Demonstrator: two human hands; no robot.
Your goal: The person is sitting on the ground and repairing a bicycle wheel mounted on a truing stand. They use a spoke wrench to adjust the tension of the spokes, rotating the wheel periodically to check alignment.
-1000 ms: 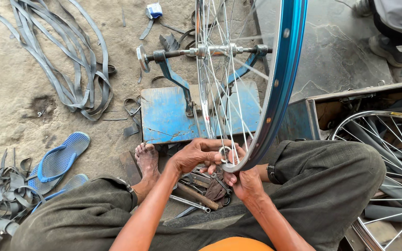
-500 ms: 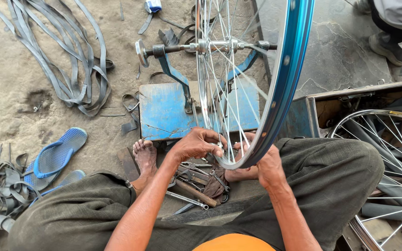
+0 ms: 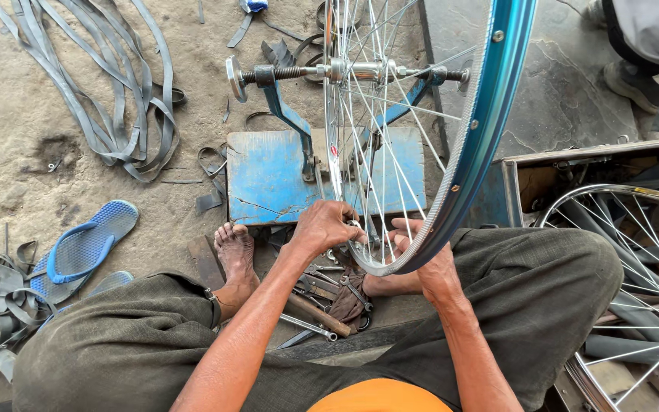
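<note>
Two bare hands work at the lowest arc of a bicycle wheel (image 3: 490,114), blue-rimmed and silver-spoked, mounted upright by its axle on a blue truing stand (image 3: 276,179) that sits on the sandy ground ahead of the seated person. Left hand (image 3: 326,227): fingers curled shut around something small at the spokes just inside the rim's bottom; what it pinches is hidden by the fingers. Right hand (image 3: 429,263): placed under and behind the rim, fingers bent against the rim's inner side; whether it clamps the rim or only steadies it cannot be told. Bare foot (image 3: 234,252): resting on the ground just left of the left hand, at the stand's base plate. Hand tools (image 3: 326,301): a dark heap, among them a wooden-handled piece, lying on the ground below the wheel between the knees. Blue sandals (image 3: 85,244): on the ground to the left. Strips of old inner tube (image 3: 108,99): piled at upper left. Second wheel (image 3: 634,282): silver, lying at the right edge beside a metal box.
</note>
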